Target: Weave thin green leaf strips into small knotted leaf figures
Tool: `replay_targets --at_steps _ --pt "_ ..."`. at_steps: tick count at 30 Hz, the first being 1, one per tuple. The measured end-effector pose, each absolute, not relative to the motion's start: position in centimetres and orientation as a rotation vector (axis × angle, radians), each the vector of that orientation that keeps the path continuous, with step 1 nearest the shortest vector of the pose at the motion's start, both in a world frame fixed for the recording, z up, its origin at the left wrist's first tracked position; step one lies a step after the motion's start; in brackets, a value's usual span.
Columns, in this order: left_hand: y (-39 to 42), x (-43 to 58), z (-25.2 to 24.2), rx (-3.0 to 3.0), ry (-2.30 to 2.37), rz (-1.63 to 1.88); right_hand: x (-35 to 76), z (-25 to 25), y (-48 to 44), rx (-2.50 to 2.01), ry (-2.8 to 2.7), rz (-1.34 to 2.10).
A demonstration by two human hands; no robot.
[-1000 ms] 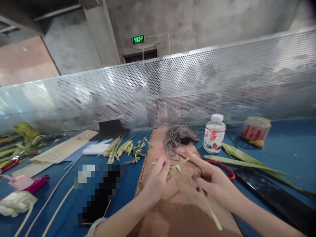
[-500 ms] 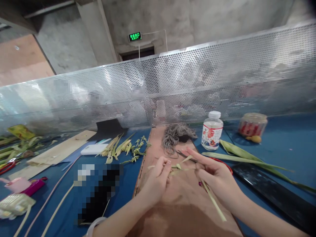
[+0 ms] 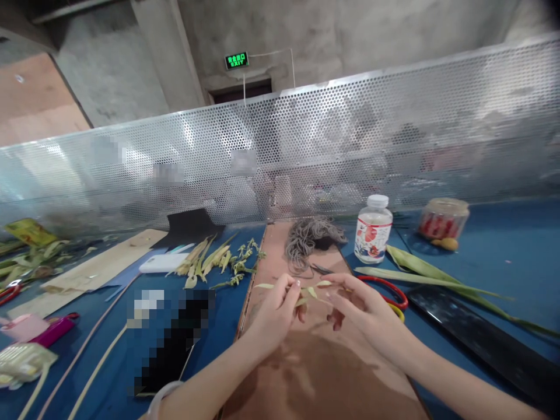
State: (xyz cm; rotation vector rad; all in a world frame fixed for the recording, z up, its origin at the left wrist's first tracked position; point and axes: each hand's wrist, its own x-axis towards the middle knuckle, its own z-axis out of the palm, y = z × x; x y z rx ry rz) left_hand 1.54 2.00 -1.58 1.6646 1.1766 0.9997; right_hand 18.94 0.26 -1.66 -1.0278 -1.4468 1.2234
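Note:
Near the middle of the board, my left hand (image 3: 280, 312) pinches a small pale green leaf strip (image 3: 311, 291) that is looped or knotted, its narrow ends sticking out both ways. My right hand (image 3: 365, 306) is curled at the strip's right end, with thumb and index finger close to the tips of leaf; the exact contact of its fingers is partly hidden. Just beyond the right hand lie scissors with red handles (image 3: 394, 286), partly covered by it. A tangle of grey cord (image 3: 301, 242) rests behind both hands.
A brown board (image 3: 306, 373) lies on the blue table (image 3: 507, 239). To the right are a white-capped bottle (image 3: 374, 230), a jar (image 3: 444, 219), long green leaves (image 3: 411, 268) and a glossy black object (image 3: 472, 338). Leaf pieces (image 3: 210, 259) and a white phone-like object (image 3: 160, 263) lie left.
My right hand has moved left, closer to my left hand. The long pale strip that hung below it is no longer visible there. More of the scissors' handles shows.

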Motion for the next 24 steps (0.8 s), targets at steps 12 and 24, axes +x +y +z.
replay_targets --at_steps 12,24 --pt "0.5 2.0 -0.7 1.832 1.138 0.867 18.4 -2.4 -0.5 -1.154 -1.433 1.165" --pt "0.2 2.1 -1.4 1.67 1.115 0.927 18.7 -1.6 -0.9 -1.23 -1.524 0.892"
